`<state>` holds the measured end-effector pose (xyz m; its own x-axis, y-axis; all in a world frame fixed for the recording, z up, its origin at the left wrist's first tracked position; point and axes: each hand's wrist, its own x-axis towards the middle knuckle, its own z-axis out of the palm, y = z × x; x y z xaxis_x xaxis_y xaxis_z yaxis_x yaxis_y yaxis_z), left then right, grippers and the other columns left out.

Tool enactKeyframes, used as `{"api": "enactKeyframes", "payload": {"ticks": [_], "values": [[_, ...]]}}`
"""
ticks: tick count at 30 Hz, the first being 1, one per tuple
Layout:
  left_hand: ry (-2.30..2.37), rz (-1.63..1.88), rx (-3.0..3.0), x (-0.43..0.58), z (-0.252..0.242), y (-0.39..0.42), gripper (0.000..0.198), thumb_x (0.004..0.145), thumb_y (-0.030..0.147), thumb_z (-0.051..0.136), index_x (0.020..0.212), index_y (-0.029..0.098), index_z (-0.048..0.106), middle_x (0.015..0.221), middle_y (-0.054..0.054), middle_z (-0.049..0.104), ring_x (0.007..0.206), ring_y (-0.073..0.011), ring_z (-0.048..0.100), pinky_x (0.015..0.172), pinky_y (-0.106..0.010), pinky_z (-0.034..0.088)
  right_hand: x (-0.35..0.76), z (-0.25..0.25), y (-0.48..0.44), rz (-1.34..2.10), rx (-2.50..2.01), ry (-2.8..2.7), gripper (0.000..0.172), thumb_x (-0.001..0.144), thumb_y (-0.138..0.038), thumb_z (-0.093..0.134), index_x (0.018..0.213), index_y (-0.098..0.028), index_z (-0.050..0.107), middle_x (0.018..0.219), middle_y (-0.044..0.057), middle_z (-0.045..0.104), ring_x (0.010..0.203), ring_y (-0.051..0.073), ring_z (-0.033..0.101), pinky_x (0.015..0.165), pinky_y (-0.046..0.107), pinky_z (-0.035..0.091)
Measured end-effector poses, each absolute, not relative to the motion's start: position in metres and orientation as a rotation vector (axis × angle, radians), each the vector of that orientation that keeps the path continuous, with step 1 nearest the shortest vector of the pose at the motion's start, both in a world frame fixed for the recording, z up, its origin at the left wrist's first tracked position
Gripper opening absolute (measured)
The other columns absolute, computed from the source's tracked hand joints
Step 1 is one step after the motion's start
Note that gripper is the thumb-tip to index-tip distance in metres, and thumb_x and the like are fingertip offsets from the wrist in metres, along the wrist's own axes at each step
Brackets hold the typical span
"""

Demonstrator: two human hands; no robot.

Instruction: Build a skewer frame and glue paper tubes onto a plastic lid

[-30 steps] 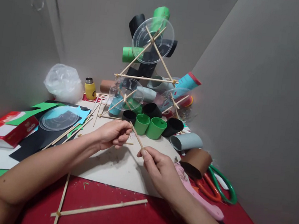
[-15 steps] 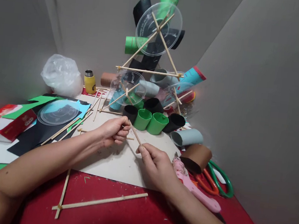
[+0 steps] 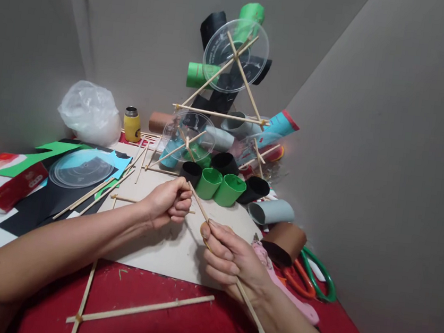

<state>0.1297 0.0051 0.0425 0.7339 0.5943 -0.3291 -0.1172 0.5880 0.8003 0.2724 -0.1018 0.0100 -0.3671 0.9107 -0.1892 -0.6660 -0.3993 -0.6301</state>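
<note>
My right hand (image 3: 231,256) is closed around a thin wooden stick (image 3: 251,311), which slants from the white board up between my hands. The fingers of my left hand (image 3: 172,201) are curled, pinching at the upper tip of that same stick; whether something small is also in them is hidden. Beneath my left forearm lies a frame of joined sticks (image 3: 88,285), bound at its near corner and partly covered by the arm. One of its bars reaches across the red cloth toward the right.
Behind my hands stands a model of sticks, clear lids (image 3: 234,55) and paper tubes (image 3: 232,190). At left are coloured paper, loose sticks (image 3: 92,194) and a red box (image 3: 4,182). A pink-handled tool (image 3: 290,300) and green-handled scissors (image 3: 331,286) lie at right.
My right hand has turned, so its curled fingers and the stick's lower end now show. The left hand stays at the tip. The whole view has shifted slightly.
</note>
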Motion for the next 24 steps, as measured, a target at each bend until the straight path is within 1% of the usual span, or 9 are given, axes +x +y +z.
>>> {"api": "enactKeyframes", "payload": {"ticks": [3, 7, 10, 12, 14, 16, 18, 21, 24], "values": [[0.614, 0.428, 0.804, 0.130, 0.040, 0.006, 0.028, 0.078, 0.022, 0.035, 0.051, 0.020, 0.028, 0.039, 0.007, 0.025, 0.031, -0.0051, 0.012, 0.031, -0.016, 0.015, 0.272, 0.005, -0.101, 1.956, -0.580, -0.512, 0.017, 0.082, -0.028, 0.071, 0.079, -0.013, 0.063, 0.041, -0.013, 0.034, 0.032, 0.001, 0.006, 0.026, 0.008, 0.024], [0.567, 0.423, 0.796, 0.130, 0.040, 0.008, 0.027, 0.078, 0.023, 0.036, 0.052, 0.020, 0.030, 0.039, 0.007, 0.025, 0.033, -0.0057, 0.011, 0.032, -0.017, 0.014, 0.272, -0.002, -0.100, 1.978, -0.504, -0.493, 0.018, 0.083, -0.030, 0.071, 0.081, -0.013, 0.064, 0.041, -0.014, 0.034, 0.032, 0.001, 0.004, 0.026, 0.007, 0.025], [0.561, 0.530, 0.940, 0.131, 0.039, 0.003, 0.027, 0.080, 0.026, 0.036, 0.054, 0.021, 0.029, 0.040, 0.008, 0.026, 0.035, -0.0064, 0.011, 0.034, -0.018, 0.015, 0.271, -0.003, -0.100, 1.988, -0.468, -0.508, 0.019, 0.084, -0.031, 0.070, 0.081, -0.014, 0.062, 0.041, -0.014, 0.033, 0.032, 0.001, 0.002, 0.026, 0.007, 0.025], [0.602, 0.668, 1.158, 0.133, 0.036, -0.009, 0.028, 0.079, 0.026, 0.039, 0.052, 0.021, 0.030, 0.040, 0.007, 0.029, 0.037, -0.0066, 0.017, 0.037, -0.019, 0.018, 0.271, -0.001, -0.101, 1.994, -0.464, -0.522, 0.020, 0.083, -0.032, 0.070, 0.081, -0.015, 0.061, 0.041, -0.014, 0.030, 0.032, 0.001, 0.002, 0.026, 0.007, 0.024], [0.606, 0.746, 1.372, 0.136, 0.029, -0.026, 0.028, 0.076, 0.023, 0.043, 0.050, 0.020, 0.033, 0.044, 0.005, 0.036, 0.042, -0.0069, 0.027, 0.041, -0.019, 0.024, 0.273, 0.004, -0.101, 1.941, -0.484, -0.537, 0.021, 0.083, -0.033, 0.071, 0.080, -0.016, 0.059, 0.042, -0.015, 0.027, 0.033, 0.002, 0.000, 0.026, 0.007, 0.022], [0.522, 0.689, 1.515, 0.139, 0.023, -0.043, 0.025, 0.074, 0.020, 0.044, 0.050, 0.018, 0.036, 0.051, 0.003, 0.042, 0.050, -0.0080, 0.036, 0.050, -0.020, 0.032, 0.277, 0.012, -0.101, 1.821, -0.524, -0.555, 0.021, 0.083, -0.033, 0.070, 0.079, -0.017, 0.057, 0.043, -0.015, 0.023, 0.034, 0.002, -0.001, 0.026, 0.007, 0.021], [0.499, 0.653, 1.638, 0.141, 0.019, -0.053, 0.023, 0.074, 0.017, 0.043, 0.052, 0.018, 0.037, 0.052, 0.004, 0.041, 0.053, -0.0087, 0.038, 0.053, -0.020, 0.033, 0.282, 0.019, -0.102, 1.716, -0.564, -0.589, 0.021, 0.083, -0.033, 0.070, 0.079, -0.018, 0.056, 0.044, -0.015, 0.021, 0.034, 0.003, -0.001, 0.026, 0.007, 0.021], [0.599, 0.720, 1.595, 0.139, 0.024, -0.047, 0.027, 0.078, 0.020, 0.039, 0.052, 0.019, 0.034, 0.046, 0.005, 0.037, 0.045, -0.0074, 0.034, 0.045, -0.020, 0.028, 0.286, 0.024, -0.104, 1.699, -0.609, -0.678, 0.020, 0.084, -0.034, 0.068, 0.078, -0.018, 0.058, 0.043, -0.014, 0.022, 0.033, 0.002, 0.003, 0.027, 0.008, 0.021], [0.664, 0.789, 1.461, 0.136, 0.033, -0.028, 0.032, 0.084, 0.029, 0.038, 0.054, 0.020, 0.037, 0.040, 0.006, 0.038, 0.035, -0.0067, 0.031, 0.037, -0.019, 0.026, 0.285, 0.023, -0.104, 1.736, -0.676, -0.768, 0.022, 0.085, -0.036, 0.066, 0.078, -0.016, 0.060, 0.042, -0.014, 0.025, 0.031, 0.001, 0.008, 0.028, 0.008, 0.021]]}}
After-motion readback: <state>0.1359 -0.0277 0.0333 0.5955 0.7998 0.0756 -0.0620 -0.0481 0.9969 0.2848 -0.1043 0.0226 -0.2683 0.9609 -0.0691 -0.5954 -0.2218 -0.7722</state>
